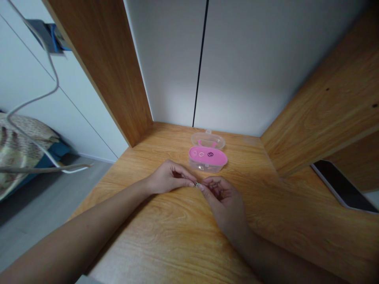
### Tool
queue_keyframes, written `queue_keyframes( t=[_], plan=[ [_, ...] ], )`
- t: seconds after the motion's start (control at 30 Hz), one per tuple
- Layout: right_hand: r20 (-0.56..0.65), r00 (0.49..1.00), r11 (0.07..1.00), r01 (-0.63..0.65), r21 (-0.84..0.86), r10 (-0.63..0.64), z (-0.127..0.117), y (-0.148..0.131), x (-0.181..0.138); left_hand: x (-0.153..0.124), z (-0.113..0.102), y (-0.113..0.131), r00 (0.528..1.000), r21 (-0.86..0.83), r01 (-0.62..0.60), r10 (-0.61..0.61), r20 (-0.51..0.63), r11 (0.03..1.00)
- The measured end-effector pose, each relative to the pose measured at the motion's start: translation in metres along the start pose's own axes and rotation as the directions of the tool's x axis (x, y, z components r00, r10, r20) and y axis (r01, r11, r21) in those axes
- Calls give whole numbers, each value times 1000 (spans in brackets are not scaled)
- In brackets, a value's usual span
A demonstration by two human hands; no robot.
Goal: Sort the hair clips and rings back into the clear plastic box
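Note:
My left hand (pixel 171 176) and my right hand (pixel 226 201) meet above the wooden tabletop, thumbs and fingertips pinched together. Between their tips is a small ring-like band (pixel 196 184), partly pale green; its far parts are covered by my fingers. Whether it is one band or two linked ones I cannot tell. Just behind my hands stands a clear oval plastic box (pixel 204 167) with a pink insert (pixel 218 157) on top. On that pink surface lie small looped bands: pinkish (pixel 194 153), whitish (pixel 201 154) and black (pixel 210 154). The box's clear lid (pixel 217 138) is hinged back.
White panels (pixel 171 71) close off the back, and wooden boards flank both sides. A dark-screened phone (pixel 345 185) lies at the right. Left of the table hang a white cable (pixel 50 63) and a hanger-like hook (pixel 74 169), with patterned fabric (pixel 26 138) beyond.

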State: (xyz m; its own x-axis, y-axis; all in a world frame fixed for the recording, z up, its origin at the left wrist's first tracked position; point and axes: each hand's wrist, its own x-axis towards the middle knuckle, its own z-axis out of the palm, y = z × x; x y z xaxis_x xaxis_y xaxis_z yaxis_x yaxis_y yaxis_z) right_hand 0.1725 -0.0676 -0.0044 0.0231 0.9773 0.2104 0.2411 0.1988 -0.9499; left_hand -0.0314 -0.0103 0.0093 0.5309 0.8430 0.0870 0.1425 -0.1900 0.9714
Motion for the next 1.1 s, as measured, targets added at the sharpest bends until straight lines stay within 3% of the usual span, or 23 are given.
queue_keyframes(
  t=[0.33, 0.63, 0.83, 1.1],
  plan=[
    [-12, 1000, 999, -28, 20, 28, 1, 1, 0, 1, 1, -1, 1000, -16, 6, -6, -12, 1000],
    [-1, 999, 999, -45, 2, 45, 1, -2, 0, -1, 4, -2, 999, -49, -18, 20, 47, 999],
    [4, 998, 998, -66, 1, 66, 1, 0, 0, 0, 4, 0, 993, 8, -113, 113, 42, 994],
    [-1, 996, 996, -84, -7, 84, -1, -2, 0, 0, 3, -2, 989, 32, -148, 147, 29, 989]
  ],
)
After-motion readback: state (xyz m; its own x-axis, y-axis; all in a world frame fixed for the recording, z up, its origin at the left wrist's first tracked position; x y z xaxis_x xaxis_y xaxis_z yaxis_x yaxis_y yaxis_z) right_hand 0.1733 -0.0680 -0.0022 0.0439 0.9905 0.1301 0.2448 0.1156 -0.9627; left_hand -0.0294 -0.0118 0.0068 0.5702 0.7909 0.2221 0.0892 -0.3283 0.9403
